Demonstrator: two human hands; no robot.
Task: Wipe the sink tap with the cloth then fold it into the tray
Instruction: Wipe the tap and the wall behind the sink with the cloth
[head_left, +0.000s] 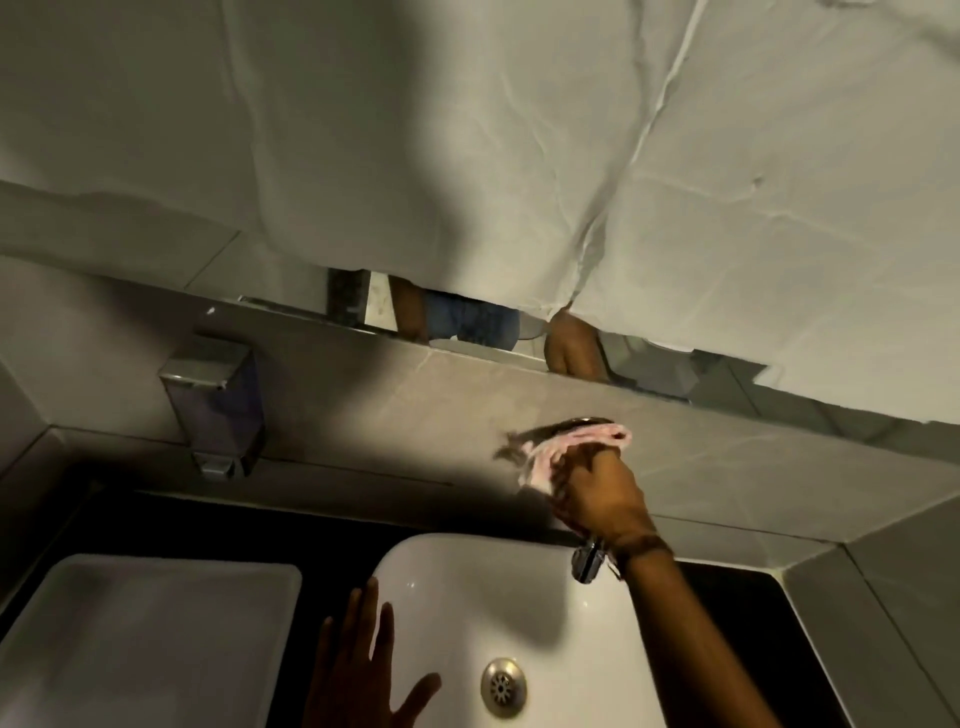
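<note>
Cloth on the tap, tray to the left

Right hand is up over the tap, fingers closed around the bunched pink-and-white cloth; the cloth is pressed over the tap's upper part, so only a short chrome piece shows below my wrist, at the back rim of the sink; a little metal also glints above the cloth, blurred, and I cannot tell what part it is; a dark band sits on that wrist.

Left hand is low in view, fingers spread apart and holding nothing, palm down over the near left edge of the white sink; whether it rests on the rim or hangs just above it I cannot tell.

Drain sits in the basin floor, between my two arms.

White tray lies on the dark counter just left of the sink, rectangular, shallow; the cloth is well apart from it.

Soap dispenser is fixed to the grey tiled wall above the tray, metal top, clear body.

Mirror above the tile ledge is mostly covered by crumpled white sheeting; only a narrow strip shows along its lower edge, with my hand and blue clothing reflected in it.
</note>
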